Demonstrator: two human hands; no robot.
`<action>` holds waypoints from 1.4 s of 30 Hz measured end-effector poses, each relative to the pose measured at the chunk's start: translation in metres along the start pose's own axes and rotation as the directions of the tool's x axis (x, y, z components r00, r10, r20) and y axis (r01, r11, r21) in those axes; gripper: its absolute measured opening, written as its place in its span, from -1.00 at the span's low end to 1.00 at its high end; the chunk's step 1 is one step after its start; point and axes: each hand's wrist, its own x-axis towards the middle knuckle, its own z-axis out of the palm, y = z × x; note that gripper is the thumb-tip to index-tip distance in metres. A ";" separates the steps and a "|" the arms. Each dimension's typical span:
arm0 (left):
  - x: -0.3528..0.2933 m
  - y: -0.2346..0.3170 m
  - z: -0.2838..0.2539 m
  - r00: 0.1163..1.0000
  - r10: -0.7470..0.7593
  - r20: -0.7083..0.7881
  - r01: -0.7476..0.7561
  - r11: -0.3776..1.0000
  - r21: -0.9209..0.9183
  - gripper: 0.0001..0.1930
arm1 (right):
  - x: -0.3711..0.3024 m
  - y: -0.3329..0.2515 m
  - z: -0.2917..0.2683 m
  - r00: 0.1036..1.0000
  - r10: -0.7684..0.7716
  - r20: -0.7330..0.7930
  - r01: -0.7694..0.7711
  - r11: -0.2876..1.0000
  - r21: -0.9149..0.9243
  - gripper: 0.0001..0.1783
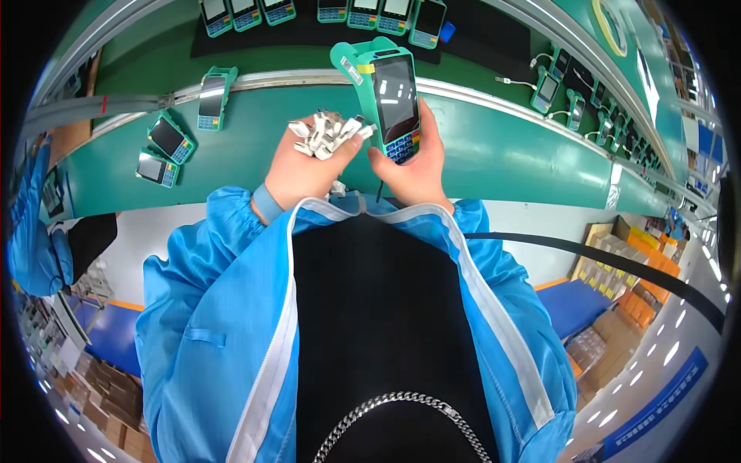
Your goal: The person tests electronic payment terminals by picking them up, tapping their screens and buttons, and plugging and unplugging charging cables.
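My right hand (417, 166) grips a green handheld payment terminal (395, 96) by its lower right side, thumb beside the keypad. Its dark screen faces up, and a green flap-like part with a white label sticks out at its upper left. My left hand (309, 162) is closed around a bunch of white USB cable plugs (324, 135), whose metal ends point several ways. The rightmost plugs come up close to the terminal's left edge; whether they touch it I cannot tell. Below the left hand, more white plug ends hang near the bench edge.
Three more terminals (171, 137) lie on the green bench (255, 162) to the left. A row of terminals (363, 14) stands on a black mat at the back. Terminals with white cables (546, 89) line the right side. A metal rail (478, 94) crosses the bench. Another person's blue sleeve (35, 224) shows far left.
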 end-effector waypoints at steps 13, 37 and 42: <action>0.063 -0.050 0.146 0.963 -0.240 0.125 0.206 0.949 0.240 -0.74 | 0.039 0.096 -0.168 0.976 -0.046 0.214 0.096 0.970 -0.225 0.02; 0.007 -0.014 0.252 0.926 0.366 -0.091 -0.347 0.922 0.171 -0.72 | 0.144 0.463 -0.428 0.970 -0.147 -0.191 -0.077 0.562 -0.823 -0.11; 0.015 -0.010 0.243 0.960 0.277 -0.044 -0.267 0.950 0.162 -0.72 | 0.137 0.444 -0.436 0.983 -0.107 -0.146 -0.072 0.510 -0.857 -0.17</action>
